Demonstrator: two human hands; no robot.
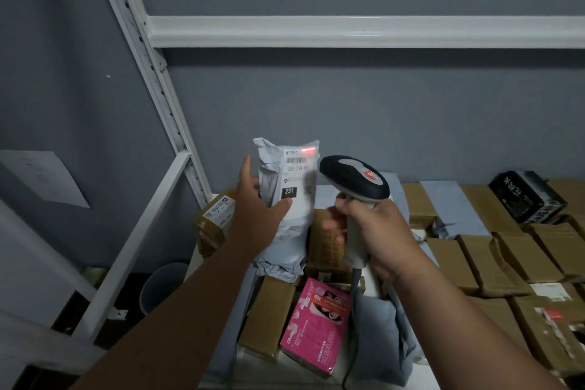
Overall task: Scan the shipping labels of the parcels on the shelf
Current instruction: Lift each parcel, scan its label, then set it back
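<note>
My left hand (256,199) holds a grey poly-bag parcel (286,231) upright above the shelf, thumb on its front and fingers behind. Its white shipping label (299,174) faces me, with a barcode near the top and a black tag reading 231. A red scan light falls on the label's upper right corner. My right hand (376,231) grips the handle of a grey and black barcode scanner (354,179), whose head points at the label from the right. The scanner's cable hangs down from the handle.
The white shelf (326,193) carries several brown cardboard parcels (525,256), grey poly bags, a pink box (316,323) and a black box (525,196). A white shelf upright (158,85) and crossbar (364,31) stand in front of a grey wall. A grey bin (163,288) stands lower left.
</note>
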